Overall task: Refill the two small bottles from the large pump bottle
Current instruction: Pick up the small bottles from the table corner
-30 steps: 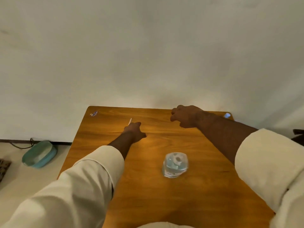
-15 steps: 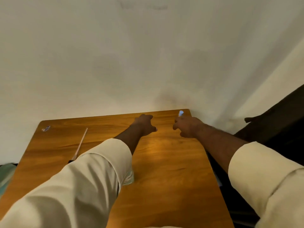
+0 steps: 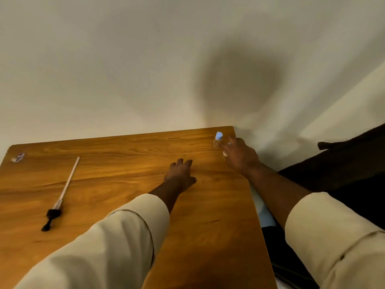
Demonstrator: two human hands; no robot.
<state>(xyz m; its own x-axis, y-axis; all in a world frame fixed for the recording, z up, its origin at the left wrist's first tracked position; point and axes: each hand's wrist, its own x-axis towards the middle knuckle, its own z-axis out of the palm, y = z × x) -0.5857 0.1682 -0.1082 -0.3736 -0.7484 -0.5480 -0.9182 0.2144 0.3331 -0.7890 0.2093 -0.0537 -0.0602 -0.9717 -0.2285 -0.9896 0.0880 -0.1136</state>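
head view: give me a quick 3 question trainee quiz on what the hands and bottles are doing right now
1. True or false: the right hand is at the small bottle in the table's far right corner.
2. What lies left of the left hand? A) pump tube B) a spoon C) a cloth
3. What colour is the small bottle's cap?

Key: 1 true; 2 A; 3 pale blue.
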